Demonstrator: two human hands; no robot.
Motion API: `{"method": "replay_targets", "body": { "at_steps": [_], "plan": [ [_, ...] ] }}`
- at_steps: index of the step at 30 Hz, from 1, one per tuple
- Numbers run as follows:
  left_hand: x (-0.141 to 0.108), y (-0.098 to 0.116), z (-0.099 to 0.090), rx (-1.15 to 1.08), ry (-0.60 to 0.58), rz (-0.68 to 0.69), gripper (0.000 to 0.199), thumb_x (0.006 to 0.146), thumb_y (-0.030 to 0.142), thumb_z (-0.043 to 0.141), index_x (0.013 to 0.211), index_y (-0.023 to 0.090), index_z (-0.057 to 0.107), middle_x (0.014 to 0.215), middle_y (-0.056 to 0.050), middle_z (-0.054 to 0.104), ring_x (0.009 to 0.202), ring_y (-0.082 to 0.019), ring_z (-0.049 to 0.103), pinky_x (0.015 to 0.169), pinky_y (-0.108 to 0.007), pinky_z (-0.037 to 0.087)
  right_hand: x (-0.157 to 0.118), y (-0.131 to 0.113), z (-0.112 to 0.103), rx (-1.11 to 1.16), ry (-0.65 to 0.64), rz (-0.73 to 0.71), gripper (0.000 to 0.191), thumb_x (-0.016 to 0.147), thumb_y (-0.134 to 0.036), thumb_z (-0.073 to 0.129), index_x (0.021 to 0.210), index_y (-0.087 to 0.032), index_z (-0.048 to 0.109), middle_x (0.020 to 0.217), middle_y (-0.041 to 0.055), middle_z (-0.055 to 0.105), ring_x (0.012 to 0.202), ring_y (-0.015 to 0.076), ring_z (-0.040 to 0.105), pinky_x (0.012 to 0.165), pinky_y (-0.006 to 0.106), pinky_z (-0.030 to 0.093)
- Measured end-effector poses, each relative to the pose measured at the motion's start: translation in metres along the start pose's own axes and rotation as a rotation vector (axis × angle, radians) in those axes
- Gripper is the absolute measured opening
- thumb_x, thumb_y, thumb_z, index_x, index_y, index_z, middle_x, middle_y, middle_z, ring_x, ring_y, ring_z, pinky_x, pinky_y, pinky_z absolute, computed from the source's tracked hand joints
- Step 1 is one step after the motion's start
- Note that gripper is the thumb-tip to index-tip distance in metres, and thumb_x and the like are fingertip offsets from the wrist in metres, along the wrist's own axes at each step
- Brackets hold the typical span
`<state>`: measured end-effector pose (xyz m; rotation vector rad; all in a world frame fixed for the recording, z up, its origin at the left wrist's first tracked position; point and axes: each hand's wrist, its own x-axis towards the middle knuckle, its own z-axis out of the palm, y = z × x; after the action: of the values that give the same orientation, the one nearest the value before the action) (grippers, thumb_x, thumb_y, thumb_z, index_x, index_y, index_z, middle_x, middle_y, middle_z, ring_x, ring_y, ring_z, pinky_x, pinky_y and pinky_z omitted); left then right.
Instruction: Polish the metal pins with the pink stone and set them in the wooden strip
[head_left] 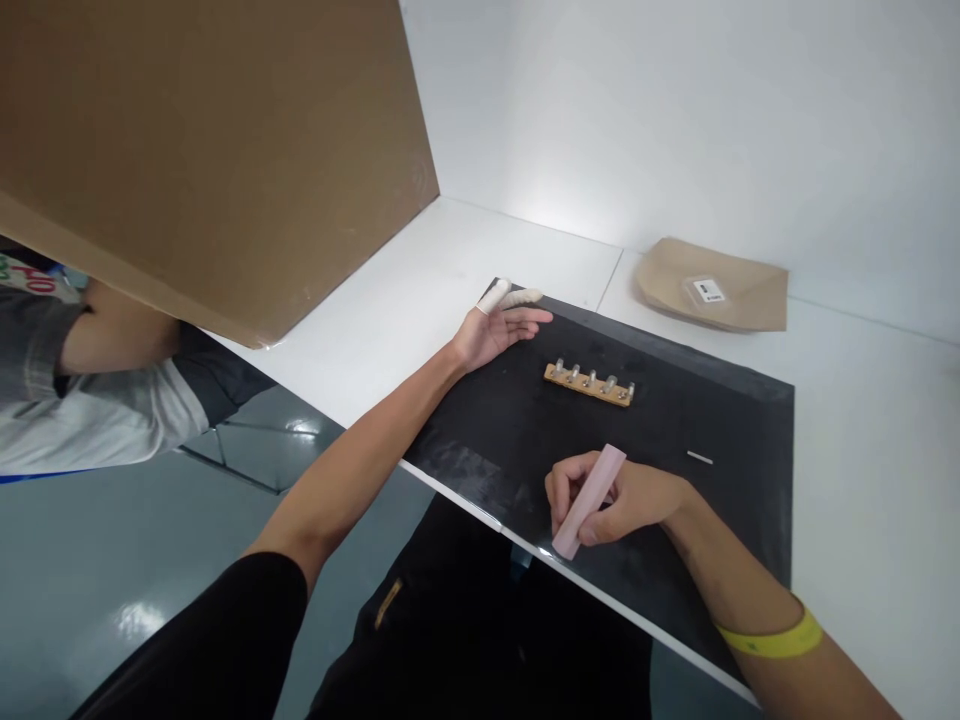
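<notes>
My left hand (pixel 495 330) rests at the far left edge of the black mat (pixel 480 430), fingers stretched out and holding nothing. White finger cots cover its thumb and forefinger. Near the mat's front edge, my right hand (pixel 615 500) grips a pale pink bar (pixel 590 500), held at a slant between thumb and fingers. Between and beyond the hands lies a tan strip (pixel 589 385) with several small clear and metal pieces standing along it. A thin, light grey stick (pixel 700 457) lies on the mat to the right, beyond my right wrist.
A brown paper packet (pixel 709 290) with a small labelled clear bag (pixel 705 292) lies at the back right of the white table (pixel 862 450). A large brown cardboard panel (pixel 225 150) stands at the left. Beyond it, another person's arm (pixel 124 325) shows.
</notes>
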<state>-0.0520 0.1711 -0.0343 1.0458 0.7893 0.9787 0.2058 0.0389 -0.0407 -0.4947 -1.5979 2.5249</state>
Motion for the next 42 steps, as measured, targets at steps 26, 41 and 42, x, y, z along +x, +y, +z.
{"method": "replay_targets", "body": {
  "at_steps": [26,41,42],
  "plan": [
    [-0.013,-0.003,0.041,1.240,-0.258,0.317,0.023,0.084,0.031,0.086,0.106,0.025,0.081,0.156,-0.009,0.062,0.150,-0.040,0.041,0.123,-0.068,0.027,-0.004,-0.008,0.014,-0.039,0.122,0.035,0.043,0.076,-0.043,0.094,0.095,-0.013,0.070,0.088,0.0043,0.076,0.061,0.0061,0.062,0.053,0.015,0.051],
    [-0.014,0.004,0.053,1.340,-0.269,0.342,0.006,0.088,0.026,0.077,0.088,0.022,0.081,0.141,-0.009,0.074,0.141,-0.038,0.050,0.116,-0.063,0.025,0.001,-0.009,0.016,-0.051,0.113,0.000,0.041,0.076,-0.040,0.093,0.094,-0.013,0.069,0.085,0.0019,0.075,0.060,0.0060,0.062,0.051,0.014,0.052],
    [-0.014,0.005,0.055,1.355,-0.276,0.358,0.005,0.087,0.024,0.076,0.085,0.022,0.081,0.140,-0.009,0.074,0.141,-0.039,0.050,0.116,-0.062,0.025,0.001,-0.009,0.016,-0.052,0.114,0.000,0.040,0.076,-0.039,0.093,0.094,-0.013,0.069,0.084,0.0018,0.075,0.060,0.0060,0.062,0.051,0.014,0.053]
  ]
}}
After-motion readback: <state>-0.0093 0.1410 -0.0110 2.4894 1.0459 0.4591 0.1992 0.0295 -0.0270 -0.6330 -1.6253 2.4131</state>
